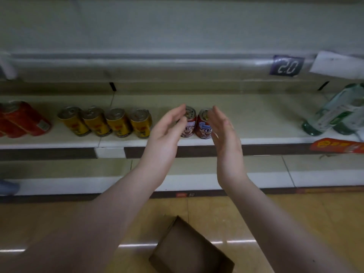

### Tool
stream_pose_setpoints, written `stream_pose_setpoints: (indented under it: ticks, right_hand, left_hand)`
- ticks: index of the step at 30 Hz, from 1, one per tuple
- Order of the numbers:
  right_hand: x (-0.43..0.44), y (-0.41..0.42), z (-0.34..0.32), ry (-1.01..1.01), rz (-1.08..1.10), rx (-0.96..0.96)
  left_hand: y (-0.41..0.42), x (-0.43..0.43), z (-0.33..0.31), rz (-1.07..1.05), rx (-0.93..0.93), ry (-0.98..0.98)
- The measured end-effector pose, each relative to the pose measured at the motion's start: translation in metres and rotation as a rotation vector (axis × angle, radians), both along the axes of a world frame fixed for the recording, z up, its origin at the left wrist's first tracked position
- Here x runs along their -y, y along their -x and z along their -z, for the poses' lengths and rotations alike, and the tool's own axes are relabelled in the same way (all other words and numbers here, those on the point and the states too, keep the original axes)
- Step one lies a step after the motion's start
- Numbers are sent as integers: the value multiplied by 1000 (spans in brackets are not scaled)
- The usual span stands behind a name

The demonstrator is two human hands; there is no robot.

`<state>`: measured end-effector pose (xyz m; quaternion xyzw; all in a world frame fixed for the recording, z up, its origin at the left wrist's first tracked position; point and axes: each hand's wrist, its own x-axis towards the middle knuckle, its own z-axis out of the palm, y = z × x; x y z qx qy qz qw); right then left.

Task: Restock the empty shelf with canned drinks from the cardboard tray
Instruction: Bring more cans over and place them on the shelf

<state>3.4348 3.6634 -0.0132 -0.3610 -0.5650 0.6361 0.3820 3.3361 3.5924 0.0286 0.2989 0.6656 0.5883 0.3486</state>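
Head view: left hand (167, 133) and right hand (224, 133), grip released, flank two red cans (197, 125) on the shelf (266, 140)

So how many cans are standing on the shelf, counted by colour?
Yellow metal cans with silver tops: 4
Red metal cans with cartoon faces: 2
Plain red cans at the left edge: at least 2, partly cut off
Total: at least 8

Single head-worn view, looking forward and down: faces shelf (256, 139) square-on at close range; floor (305, 217) and cardboard tray (189, 249) at lower edge.
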Motion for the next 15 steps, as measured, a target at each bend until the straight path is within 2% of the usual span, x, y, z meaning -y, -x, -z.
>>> stream_pose_setpoints:
  ticks: [10, 15]
  right_hand:
    - [137, 15, -197, -19, 46, -64]
    - [206, 11, -275, -81, -23, -106]
  left_hand:
    - [20, 143, -176, -135, -16, -156]
    - [29, 224, -251, -175, -66, -222]
